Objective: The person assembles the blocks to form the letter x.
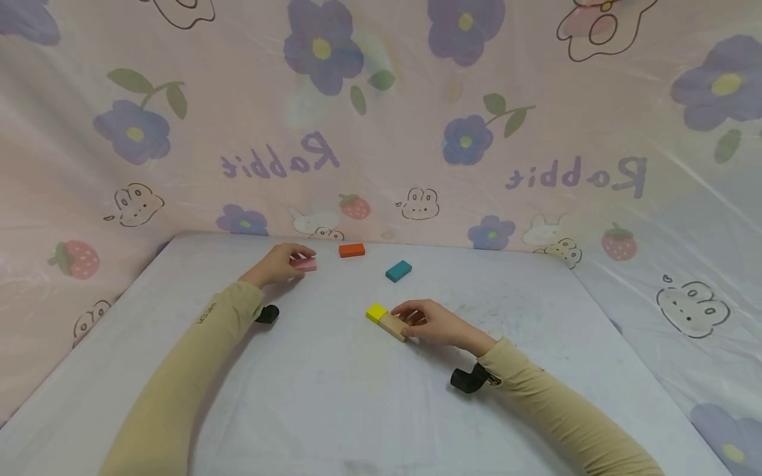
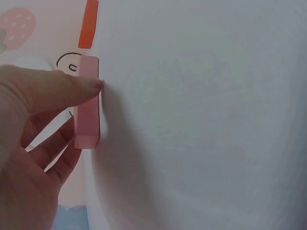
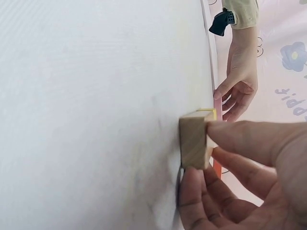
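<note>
At the far left of the table, my left hand [image 1: 278, 263] pinches a pink block [image 1: 305, 264] between thumb and fingers. In the left wrist view the thumb lies across the near face of this pink block [image 2: 88, 115]. Nearer the middle, my right hand [image 1: 437, 324] grips a plain wooden block [image 1: 393, 325] by its long sides. A yellow block [image 1: 376, 312] sits end to end with the wooden one, at its far left end. The right wrist view shows the wooden block's end [image 3: 193, 143] between thumb and fingers, largely hiding the yellow block.
An orange block [image 1: 352, 250] lies near the table's back edge, right of the pink one. A teal block [image 1: 399, 271] lies at an angle between the hands. Behind the white table [image 1: 309, 410] hangs a patterned pink sheet [image 1: 381, 145]. Black wrist cameras [image 1: 469, 379] hang below both sleeves.
</note>
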A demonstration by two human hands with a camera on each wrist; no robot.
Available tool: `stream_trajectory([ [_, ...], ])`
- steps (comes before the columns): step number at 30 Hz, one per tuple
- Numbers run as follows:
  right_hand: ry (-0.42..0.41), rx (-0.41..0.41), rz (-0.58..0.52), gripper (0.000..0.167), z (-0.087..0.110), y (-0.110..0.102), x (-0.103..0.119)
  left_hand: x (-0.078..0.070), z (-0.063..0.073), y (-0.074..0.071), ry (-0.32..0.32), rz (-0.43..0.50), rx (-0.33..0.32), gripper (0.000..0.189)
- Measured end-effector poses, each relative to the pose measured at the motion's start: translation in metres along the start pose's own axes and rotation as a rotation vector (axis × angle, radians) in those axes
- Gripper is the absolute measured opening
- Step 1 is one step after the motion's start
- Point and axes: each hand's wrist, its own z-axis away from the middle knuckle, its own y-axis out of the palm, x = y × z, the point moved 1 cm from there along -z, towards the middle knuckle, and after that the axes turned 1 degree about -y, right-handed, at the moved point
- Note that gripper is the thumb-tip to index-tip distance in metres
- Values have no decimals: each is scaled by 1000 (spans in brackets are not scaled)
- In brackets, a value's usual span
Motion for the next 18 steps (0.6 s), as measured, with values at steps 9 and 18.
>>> stream_trajectory([
  [9, -3, 4, 3, 36, 0, 0, -1, -1, 1, -1, -34, -11, 3, 46],
  [18, 3, 4, 1, 36, 0, 0, 0, 0, 0, -1, -52, -48, 12, 44],
])
